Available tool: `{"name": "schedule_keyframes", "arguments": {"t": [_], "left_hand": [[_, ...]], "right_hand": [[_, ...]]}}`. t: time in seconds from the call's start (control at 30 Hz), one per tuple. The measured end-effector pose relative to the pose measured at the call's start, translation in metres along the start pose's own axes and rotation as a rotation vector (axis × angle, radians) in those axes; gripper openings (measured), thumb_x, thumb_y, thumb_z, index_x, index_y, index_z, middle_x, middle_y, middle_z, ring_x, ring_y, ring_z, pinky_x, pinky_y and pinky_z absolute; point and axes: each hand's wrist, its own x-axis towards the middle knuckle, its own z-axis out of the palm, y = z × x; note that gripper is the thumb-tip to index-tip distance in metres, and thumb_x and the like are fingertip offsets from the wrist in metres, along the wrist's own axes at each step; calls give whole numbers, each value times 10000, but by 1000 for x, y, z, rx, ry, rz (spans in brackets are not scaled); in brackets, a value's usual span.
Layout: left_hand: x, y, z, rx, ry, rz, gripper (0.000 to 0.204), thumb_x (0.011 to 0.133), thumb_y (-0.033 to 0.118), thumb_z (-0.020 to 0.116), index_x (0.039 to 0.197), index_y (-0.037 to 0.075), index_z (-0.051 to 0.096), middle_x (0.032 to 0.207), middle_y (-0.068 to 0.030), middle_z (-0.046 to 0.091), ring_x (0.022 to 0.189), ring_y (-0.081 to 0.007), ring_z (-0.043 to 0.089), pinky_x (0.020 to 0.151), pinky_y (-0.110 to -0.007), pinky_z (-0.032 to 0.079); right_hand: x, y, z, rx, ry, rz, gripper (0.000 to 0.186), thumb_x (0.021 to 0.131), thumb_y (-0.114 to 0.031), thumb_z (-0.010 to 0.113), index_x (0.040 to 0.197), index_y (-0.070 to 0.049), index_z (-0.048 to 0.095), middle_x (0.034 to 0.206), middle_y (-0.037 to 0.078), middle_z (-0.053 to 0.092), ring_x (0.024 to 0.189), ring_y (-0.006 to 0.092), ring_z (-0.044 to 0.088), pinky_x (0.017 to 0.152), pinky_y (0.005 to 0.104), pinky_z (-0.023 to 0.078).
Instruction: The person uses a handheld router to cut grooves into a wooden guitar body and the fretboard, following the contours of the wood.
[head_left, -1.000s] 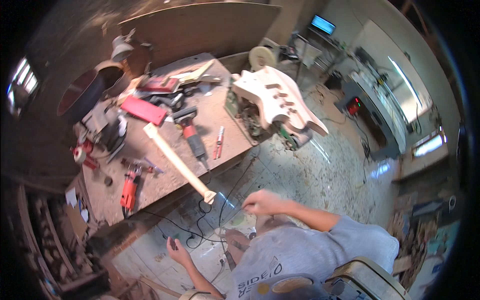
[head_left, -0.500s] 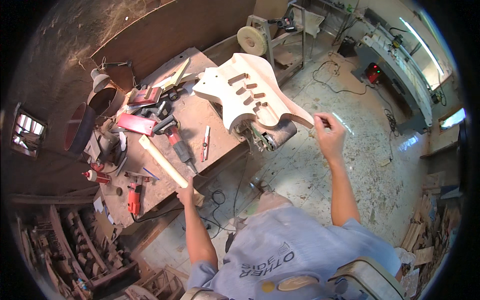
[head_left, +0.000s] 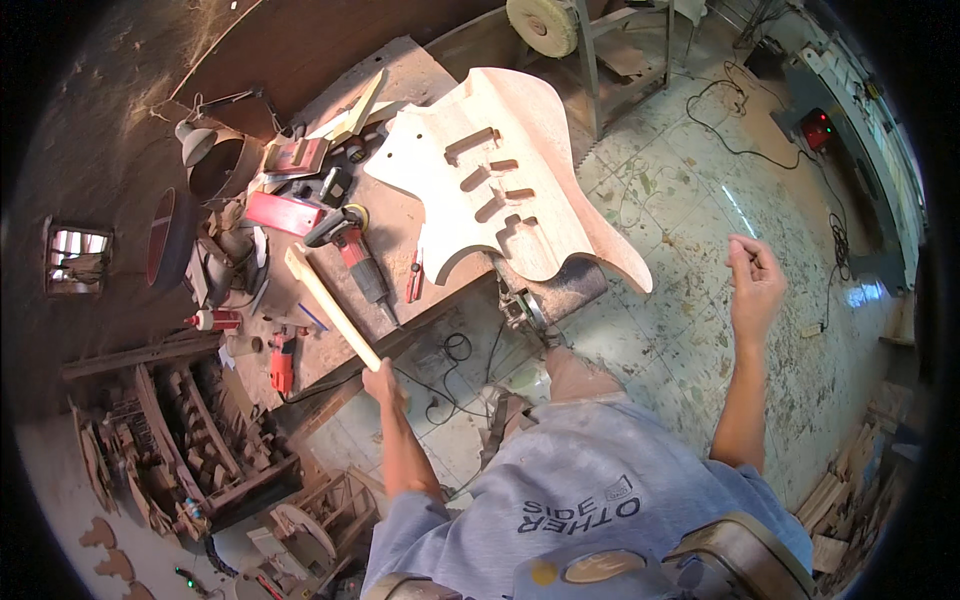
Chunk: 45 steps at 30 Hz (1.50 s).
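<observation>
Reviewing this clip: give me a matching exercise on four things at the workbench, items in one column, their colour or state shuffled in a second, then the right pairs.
Things:
1. guitar body
2. guitar neck
3. right hand
4. small tool

States:
A. raised over the floor, fingers pinched
B. red, lying at the bench's near edge
C. pale wood, with routed slots, on the bench
D. long pale piece, its end gripped by the left hand

Pairs: 1-C, 2-D, 3-A, 4-B

A small dark screen with red lights [head_left: 817, 127] sits on the far-right bench [head_left: 850, 150].
</observation>
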Motion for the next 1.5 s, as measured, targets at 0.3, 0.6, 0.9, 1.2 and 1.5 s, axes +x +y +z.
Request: {"name": "schedule_keyframes", "arguments": {"t": [0.3, 0.6, 0.9, 1.2, 1.5], "left_hand": [[-167, 18, -44, -833, -273, 366, 262, 762, 92, 641, 965, -3, 505, 735, -63, 549, 582, -160, 556, 515, -322, 468], [-237, 101, -55, -566, -1060, 1235, 351, 823, 78, 681, 1158, -20, 643, 907, -132, 685, 826, -260, 675, 779, -360, 537], [-205, 200, -92, -551, -839, 999, 341, 1066, 245, 572, 1191, -34, 721, 1047, -129, 762, 1037, -188, 701, 920, -323, 526], [-160, 318, -62, -359, -804, 1262, 393, 1089, 304, 545, 1278, 8, 723, 1117, -132, 780, 1061, -184, 708, 925, -341, 540], [-147, 328, -18, -258, -824, 1304, 392, 1075, 326, 555, 1245, 27, 743, 1012, -203, 780, 929, -305, 744, 864, -413, 549]], "right_hand": [[-111, -137, 109, 438, -1032, -216, 518, 952, -274, 776, 1368, -7, 624, 1222, 184, 723, 1102, 262, 717, 979, 382, 572], [-162, -226, 137, 525, -693, -389, 896, 965, -254, 707, 1669, -40, 196, 1499, 231, 539, 1370, 277, 542, 1156, 426, 413], [-177, -144, 24, -244, -255, -309, 707, 937, -339, 747, 1580, -192, 493, 1024, 192, 725, 890, 333, 724, 802, 447, 576], [-201, -100, 44, -508, -414, -163, 680, 964, -392, 697, 1595, -337, 450, 911, 168, 641, 821, 404, 685, 763, 510, 548], [-195, -94, 63, -596, -455, -183, 719, 959, -428, 713, 1610, -328, 424, 877, 175, 616, 781, 412, 661, 724, 502, 541]]}}
